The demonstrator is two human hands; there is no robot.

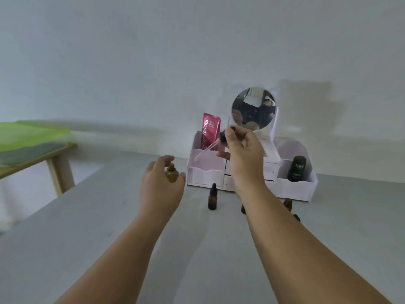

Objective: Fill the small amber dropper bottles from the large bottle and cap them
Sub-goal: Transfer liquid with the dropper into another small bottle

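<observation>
Your right grip (243, 156) is pinching the dropper (208, 148) by its black rubber top, thumb and fingertips pressed together on it. The glass tube slants down and to the left, with the tip hanging just above and to the side of the little amber bottle (172, 173). That angle makes sense to me: it aims the tip at the bottle's open neck, so you only need a short swing to drop it in.

Your left grip (161, 183) is curled round that open bottle and holds it upright, lifted clear of the bench (109, 216). My guess is that's so it stays steady and nothing spills while the two come together.

Looks like you're at the capping step for this one, though I can't tell how full it is.

Further out, a capped bottle (212, 197) stands on the bench between your arms. More small brown bottles (288, 204) sit half hidden behind your right forearm, so I can't tell if the large one is there. Behind everything is a white organizer (206, 176) with a round mirror (254, 108), a pink tube (210, 130) and a dark bottle (295, 168).
</observation>
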